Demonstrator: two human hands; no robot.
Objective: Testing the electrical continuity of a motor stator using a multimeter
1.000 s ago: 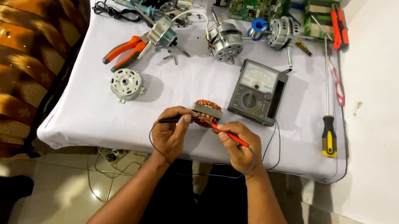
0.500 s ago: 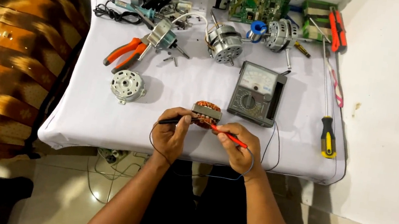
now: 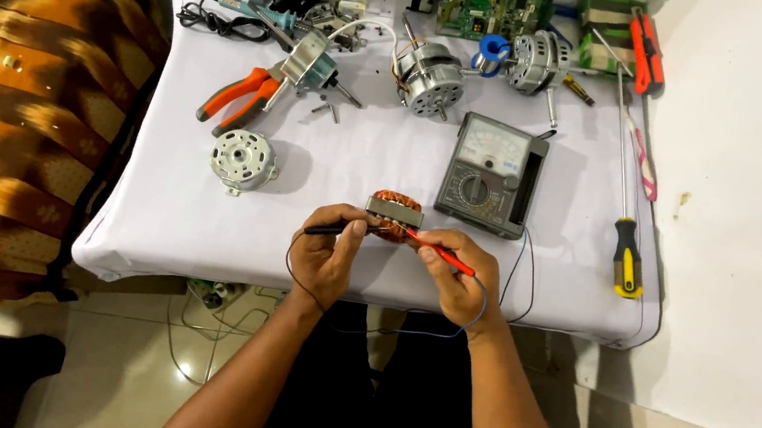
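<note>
A small copper-wound coil [image 3: 393, 218] is seen lying on the desk [image 3: 359, 157] near its front edge, its long axis running left to right, just ahead of both hands. A black probe [image 3: 332, 230] is pinched in the left hand [image 3: 329, 254], fingers clenched around it, tip aimed right toward the coil's left end. A red probe [image 3: 442, 255] is gripped in the right hand [image 3: 456, 278], fingers closed on it, tip angled up-left at the coil's right end. Whether either tip is touching the coil cannot be told. The coil sits between the two hands and slightly beyond the fingers, about equally near to each. A grey meter [image 3: 491, 175] is placed just right of the coil, behind the right hand, with thin leads trailing off the desk edge. Farther back, orange pliers [image 3: 241, 98], a round motor [image 3: 244, 160] and a yellow-handled screwdriver [image 3: 626, 261] are laid out, well apart from the hands.
</note>
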